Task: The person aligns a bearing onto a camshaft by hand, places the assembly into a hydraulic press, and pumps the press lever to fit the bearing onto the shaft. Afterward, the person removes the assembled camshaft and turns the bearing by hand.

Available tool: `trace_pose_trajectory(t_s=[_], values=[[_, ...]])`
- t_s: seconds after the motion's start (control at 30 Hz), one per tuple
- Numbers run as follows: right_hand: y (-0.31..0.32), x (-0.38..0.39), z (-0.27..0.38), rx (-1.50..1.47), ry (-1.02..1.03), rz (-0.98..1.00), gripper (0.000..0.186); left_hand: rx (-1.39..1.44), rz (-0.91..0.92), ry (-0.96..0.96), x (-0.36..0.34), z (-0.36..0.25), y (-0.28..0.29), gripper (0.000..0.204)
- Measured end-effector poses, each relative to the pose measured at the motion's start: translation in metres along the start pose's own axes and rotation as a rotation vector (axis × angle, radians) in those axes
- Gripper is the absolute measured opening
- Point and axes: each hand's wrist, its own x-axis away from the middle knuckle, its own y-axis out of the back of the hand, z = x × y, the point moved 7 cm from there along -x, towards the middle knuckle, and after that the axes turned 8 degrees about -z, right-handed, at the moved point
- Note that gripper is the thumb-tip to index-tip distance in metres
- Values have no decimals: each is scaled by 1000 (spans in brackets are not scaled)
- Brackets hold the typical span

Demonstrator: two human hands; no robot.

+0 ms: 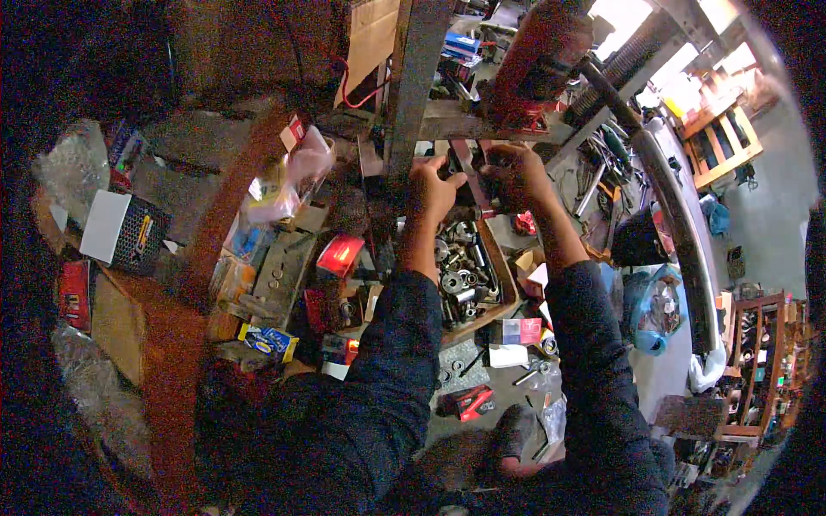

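Both forearms, in dark sleeves, reach up to a metal press frame. My left hand is closed beside the frame's upright, thumb and forefinger pinched around a small dark part that I cannot make out. To its right, my right hand has its fingers curled in next to a reddish metal bar; what they grip is hidden in shadow. The bar stands between the two hands. Over them hangs a red cylinder-shaped jack. Below the wrists lies a wooden tray heaped with metal fittings.
A long metal pipe slants down on the right, beside a blue plastic bag. Small boxes, including a red one, crowd the left. A rusty beam runs up the left side. Hand tools lie at right.
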Motion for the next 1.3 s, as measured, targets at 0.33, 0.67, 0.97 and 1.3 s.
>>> trace_pose_trajectory(t_s=[0.33, 0.67, 0.97, 1.3], values=[[-23, -12, -14, -112, -156, 271, 41, -79, 15, -227, -3, -23, 0, 62], [-14, -5, -7, -321, -204, 340, 37, -21, 42, -157, 2, -27, -14, 65], [-20, -4, -23, -202, 79, 187, 45, 39, 74, -134, -1, -13, -19, 65], [-7, 24, -29, -256, -456, 184, 37, 100, 84, -131, 2, -32, -11, 67]])
